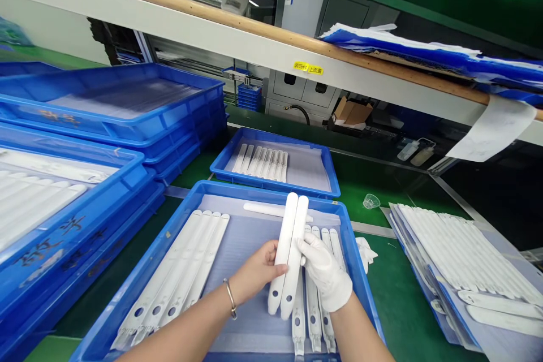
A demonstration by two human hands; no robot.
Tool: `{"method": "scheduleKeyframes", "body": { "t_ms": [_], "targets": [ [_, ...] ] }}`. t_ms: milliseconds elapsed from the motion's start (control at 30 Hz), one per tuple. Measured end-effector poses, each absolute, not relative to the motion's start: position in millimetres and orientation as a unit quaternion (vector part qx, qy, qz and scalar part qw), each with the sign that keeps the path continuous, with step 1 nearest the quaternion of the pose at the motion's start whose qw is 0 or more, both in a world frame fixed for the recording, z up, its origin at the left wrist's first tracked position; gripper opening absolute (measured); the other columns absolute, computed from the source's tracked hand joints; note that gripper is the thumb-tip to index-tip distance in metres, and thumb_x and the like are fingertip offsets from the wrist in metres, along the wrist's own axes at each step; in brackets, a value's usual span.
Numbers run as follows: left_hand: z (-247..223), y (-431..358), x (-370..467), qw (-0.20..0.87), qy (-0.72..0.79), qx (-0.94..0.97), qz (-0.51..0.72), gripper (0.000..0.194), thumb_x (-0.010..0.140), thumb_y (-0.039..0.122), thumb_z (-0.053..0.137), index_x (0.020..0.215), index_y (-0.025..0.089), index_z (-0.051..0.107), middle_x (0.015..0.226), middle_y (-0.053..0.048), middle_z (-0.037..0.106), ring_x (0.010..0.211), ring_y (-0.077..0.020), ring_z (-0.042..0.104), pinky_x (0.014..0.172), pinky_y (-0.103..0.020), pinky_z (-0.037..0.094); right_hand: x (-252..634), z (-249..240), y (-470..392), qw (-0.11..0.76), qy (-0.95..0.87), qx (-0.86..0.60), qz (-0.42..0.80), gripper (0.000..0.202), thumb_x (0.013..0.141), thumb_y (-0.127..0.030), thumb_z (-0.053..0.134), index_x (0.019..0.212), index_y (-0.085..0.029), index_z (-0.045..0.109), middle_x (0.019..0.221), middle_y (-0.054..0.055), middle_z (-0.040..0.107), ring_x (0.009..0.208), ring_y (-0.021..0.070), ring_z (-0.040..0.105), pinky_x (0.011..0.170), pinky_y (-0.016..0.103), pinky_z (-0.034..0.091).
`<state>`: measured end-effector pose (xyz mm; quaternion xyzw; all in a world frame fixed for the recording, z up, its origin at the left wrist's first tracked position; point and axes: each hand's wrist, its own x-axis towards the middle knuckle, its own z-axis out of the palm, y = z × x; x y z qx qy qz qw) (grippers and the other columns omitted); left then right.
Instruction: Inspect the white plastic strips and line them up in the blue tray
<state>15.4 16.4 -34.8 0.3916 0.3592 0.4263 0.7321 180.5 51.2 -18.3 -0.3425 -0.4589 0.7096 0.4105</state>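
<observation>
Your bare L hand (261, 266) has its fingers closed on one long white strip (288, 226), thumb across the face; your gloved R hand (324, 274) pinches the second strip (294, 271), fingers nearly closed. Both pcs sit side by side, tilted, above the blue tray (237, 189), btwn the L row (186, 260) & R row (313, 317). Grip lightly at the edges, pls: bare skin may smudge. Avoid knocking ends on the rim.

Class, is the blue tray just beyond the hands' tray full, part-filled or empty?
The tray is part-filled: white strips lie towards its left, with bare liner on the right.
</observation>
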Motion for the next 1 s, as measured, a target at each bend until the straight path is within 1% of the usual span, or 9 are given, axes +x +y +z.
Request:
{"method": "scheduleKeyframes", "body": {
  "t_ms": [133,233,300,400,467,567,700,867,1000],
  "targets": [
    [-37,18,15,0.703,0.381,0.423,0.426,0.041,0.067,0.026,0.077,0.099,0.016,0.053,0.094,-0.005,0.066,0.095,-0.0227,0.06,0.084,-0.034,0.045,182,-21,51,0.411,-0.472,-0.319,0.711,0.026,0.083,-0.04,0.067,0.086,-0.014,0.067,0.064,-0.001,0.051,0.056,0.0107,0.042,0.052,0.023,0.035],
    [-40,18,15,0.68,0.398,0.445,0.426,0.039,0.068,0.021,0.073,0.102,0.015,0.054,0.096,-0.006,0.065,0.098,-0.0245,0.059,0.087,-0.037,0.044,180,-16,48,0.408,-0.494,-0.309,0.703,0.025,0.085,-0.039,0.064,0.091,-0.015,0.066,0.069,0.001,0.055,0.061,0.013,0.048,0.056,0.025,0.039],
    [-43,17,15,0.669,0.404,0.455,0.428,0.039,0.069,0.02,0.071,0.103,0.016,0.054,0.096,-0.005,0.065,0.099,-0.0251,0.058,0.087,-0.038,0.044,178,-11,45,0.419,-0.509,-0.322,0.68,0.025,0.086,-0.037,0.064,0.1,-0.017,0.063,0.077,0.002,0.059,0.067,0.0154,0.053,0.061,0.027,0.043],
    [-47,16,15,0.659,0.409,0.468,0.424,0.035,0.07,0.019,0.069,0.102,0.016,0.054,0.095,-0.004,0.064,0.097,-0.0244,0.059,0.087,-0.037,0.045,172,-5,43,0.431,-0.529,-0.362,0.635,0.038,0.083,-0.03,0.068,0.118,-0.022,0.054,0.093,0.002,0.062,0.08,0.0182,0.058,0.073,0.031,0.047],
    [-49,14,15,0.653,0.41,0.48,0.417,0.034,0.07,0.017,0.068,0.101,0.016,0.054,0.095,-0.004,0.063,0.096,-0.0235,0.059,0.087,-0.036,0.044,170,-4,42,0.428,-0.545,-0.373,0.617,0.047,0.081,-0.027,0.07,0.123,-0.024,0.049,0.1,0.003,0.061,0.087,0.0195,0.059,0.08,0.033,0.047],
    [-50,13,15,0.647,0.414,0.495,0.408,0.035,0.071,0.015,0.065,0.103,0.016,0.053,0.096,-0.004,0.063,0.097,-0.0234,0.058,0.087,-0.036,0.044,168,-6,42,0.423,-0.567,-0.361,0.608,0.046,0.082,-0.027,0.068,0.124,-0.025,0.049,0.107,0.003,0.06,0.093,0.0204,0.059,0.086,0.035,0.047],
    [-45,11,14,0.66,0.405,0.495,0.393,0.037,0.074,0.015,0.062,0.109,0.015,0.05,0.097,-0.005,0.063,0.098,-0.0237,0.058,0.088,-0.038,0.045,171,-4,43,0.415,-0.576,-0.352,0.611,0.044,0.084,-0.029,0.066,0.124,-0.025,0.05,0.109,0.004,0.061,0.097,0.0219,0.059,0.089,0.038,0.046],
    [-36,8,12,0.705,0.347,0.48,0.391,0.041,0.08,0.013,0.057,0.12,0.017,0.047,0.115,-0.008,0.061,0.109,-0.0231,0.055,0.098,-0.04,0.041,175,2,42,0.414,-0.585,-0.358,0.599,0.04,0.086,-0.033,0.064,0.124,-0.024,0.052,0.111,0.006,0.061,0.104,0.0239,0.057,0.094,0.04,0.045],
    [-33,8,11,0.718,0.329,0.475,0.388,0.048,0.08,0.015,0.06,0.126,0.019,0.047,0.122,-0.008,0.06,0.116,-0.0244,0.052,0.103,-0.041,0.037,178,3,41,0.38,-0.594,-0.353,0.615,0.036,0.089,-0.036,0.06,0.122,-0.023,0.055,0.111,0.006,0.061,0.104,0.0244,0.057,0.093,0.041,0.045]
  ]
}}
